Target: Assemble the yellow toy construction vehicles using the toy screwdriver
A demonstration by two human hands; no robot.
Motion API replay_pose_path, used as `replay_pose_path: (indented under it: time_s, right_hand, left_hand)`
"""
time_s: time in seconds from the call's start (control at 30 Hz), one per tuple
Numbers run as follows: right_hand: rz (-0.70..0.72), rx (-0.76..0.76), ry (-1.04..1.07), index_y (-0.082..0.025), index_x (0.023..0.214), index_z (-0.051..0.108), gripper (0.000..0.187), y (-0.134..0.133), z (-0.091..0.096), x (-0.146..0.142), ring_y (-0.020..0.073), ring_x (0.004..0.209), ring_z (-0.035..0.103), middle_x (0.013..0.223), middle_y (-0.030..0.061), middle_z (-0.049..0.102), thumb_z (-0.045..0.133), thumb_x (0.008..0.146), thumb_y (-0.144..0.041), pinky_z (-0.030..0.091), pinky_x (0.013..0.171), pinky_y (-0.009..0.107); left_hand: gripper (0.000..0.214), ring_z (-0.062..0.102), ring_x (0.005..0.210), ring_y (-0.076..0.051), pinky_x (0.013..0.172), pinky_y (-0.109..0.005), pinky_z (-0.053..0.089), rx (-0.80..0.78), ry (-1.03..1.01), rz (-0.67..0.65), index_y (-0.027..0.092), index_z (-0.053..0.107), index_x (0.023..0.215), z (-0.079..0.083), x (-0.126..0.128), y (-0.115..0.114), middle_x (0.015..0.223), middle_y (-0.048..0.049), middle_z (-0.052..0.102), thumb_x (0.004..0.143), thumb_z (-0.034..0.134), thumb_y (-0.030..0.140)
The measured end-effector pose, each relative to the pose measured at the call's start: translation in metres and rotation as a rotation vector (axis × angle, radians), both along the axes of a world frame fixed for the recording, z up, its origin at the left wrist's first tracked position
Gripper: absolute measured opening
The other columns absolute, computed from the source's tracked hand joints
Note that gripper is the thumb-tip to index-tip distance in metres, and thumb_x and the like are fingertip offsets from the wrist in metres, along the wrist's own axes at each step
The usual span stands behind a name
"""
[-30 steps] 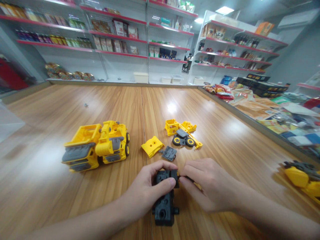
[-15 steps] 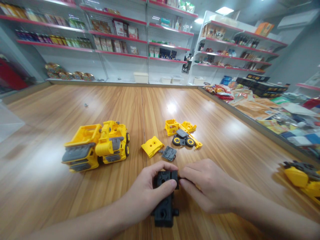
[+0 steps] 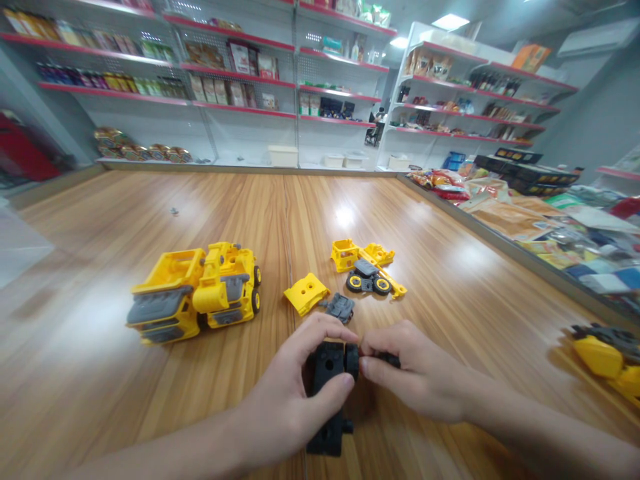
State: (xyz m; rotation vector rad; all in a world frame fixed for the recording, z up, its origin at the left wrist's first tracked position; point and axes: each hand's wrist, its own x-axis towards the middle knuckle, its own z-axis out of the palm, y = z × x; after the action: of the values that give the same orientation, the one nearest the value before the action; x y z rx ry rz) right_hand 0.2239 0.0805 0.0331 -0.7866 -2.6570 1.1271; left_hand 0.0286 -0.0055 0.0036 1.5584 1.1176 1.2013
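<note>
A black toy truck chassis (image 3: 327, 400) with holes in its top stands on the table, clasped by my left hand (image 3: 295, 393). The thumb and fingers of that hand also steady a black wheel (image 3: 352, 361) at the chassis's right side. My right hand (image 3: 413, 373) is closed in a pinch beside the wheel, around a small black tool (image 3: 390, 359) that looks like a short screwdriver. Its tip is mostly hidden by the fingers. Just beyond my hands lie a grey plate part (image 3: 340, 307) and a yellow panel (image 3: 306, 293) with two holes.
Yellow toy trucks (image 3: 200, 290) stand at the left. Farther off are several yellow parts (image 3: 345, 255) and a grey wheeled piece (image 3: 369, 279). Another yellow-black toy (image 3: 597, 357) sits at the right edge. Bagged goods (image 3: 510, 217) lie beyond the table's right rim.
My right hand has turned and its fingers have shifted, so the dark tool's end now shows. The wheel appears slightly turned and farther out from the chassis.
</note>
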Motion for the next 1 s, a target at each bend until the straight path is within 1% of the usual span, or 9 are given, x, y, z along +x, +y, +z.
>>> replay_pose_path:
  time_s: [0.2,0.47,0.63,0.83,0.93,1.0]
  right_hand:
    - [-0.023,-0.059,-0.003,-0.016,0.065,0.048,0.027,0.0,0.0,-0.001,0.0079,0.055,0.036,0.059,-0.0054,0.036,0.05,0.089,-0.026,0.027,0.051,0.021]
    - [-0.032,-0.134,0.002,-0.016,0.064,0.046,0.027,0.002,-0.002,-0.001,0.0085,0.056,0.035,0.06,-0.0052,0.035,0.05,0.089,-0.027,0.027,0.052,0.023]
    - [-0.046,-0.191,0.012,-0.016,0.065,0.047,0.027,0.002,-0.004,-0.001,0.0089,0.056,0.035,0.061,-0.0049,0.035,0.05,0.089,-0.029,0.027,0.053,0.023]
    - [-0.077,-0.336,0.058,-0.017,0.065,0.048,0.031,0.006,-0.008,-0.002,0.0096,0.057,0.035,0.06,-0.0041,0.036,0.052,0.088,-0.037,0.026,0.052,0.024]
    - [-0.092,-0.435,0.093,-0.017,0.065,0.048,0.033,0.007,-0.011,-0.001,0.0092,0.054,0.035,0.058,-0.0041,0.038,0.052,0.089,-0.038,0.025,0.049,0.023]
    - [-0.104,-0.498,0.127,-0.016,0.064,0.048,0.033,0.007,-0.013,-0.001,0.0086,0.052,0.035,0.056,-0.0041,0.041,0.053,0.088,-0.038,0.025,0.048,0.023]
  left_hand:
    - [0.027,0.055,0.11,-0.022,0.099,-0.035,0.042,0.054,0.032,0.0,0.023,0.059,0.11,0.0,0.002,-0.002,0.111,-0.0059,0.057,0.085,0.061,0.014]
    - [0.027,0.053,0.113,-0.021,0.1,-0.033,0.04,0.055,0.061,-0.007,0.025,0.057,0.111,0.0,0.0,-0.003,0.114,-0.0045,0.054,0.087,0.06,0.014]
    - [0.024,0.052,0.113,-0.021,0.1,-0.033,0.039,0.056,0.061,-0.004,0.024,0.057,0.11,0.001,0.0,-0.003,0.114,-0.0048,0.053,0.087,0.059,0.016]
    - [0.026,0.052,0.109,-0.023,0.095,-0.035,0.04,0.032,-0.007,-0.047,0.023,0.054,0.116,0.002,-0.004,-0.004,0.113,-0.0058,0.053,0.091,0.055,0.029]
    - [0.03,0.052,0.103,-0.022,0.087,-0.033,0.041,-0.036,-0.058,-0.059,0.023,0.052,0.119,0.003,-0.005,-0.006,0.115,-0.0059,0.053,0.092,0.053,0.038]
    - [0.035,0.053,0.094,-0.02,0.079,-0.031,0.042,-0.099,-0.099,-0.054,0.023,0.051,0.12,0.003,-0.006,-0.007,0.113,-0.006,0.053,0.092,0.052,0.043]
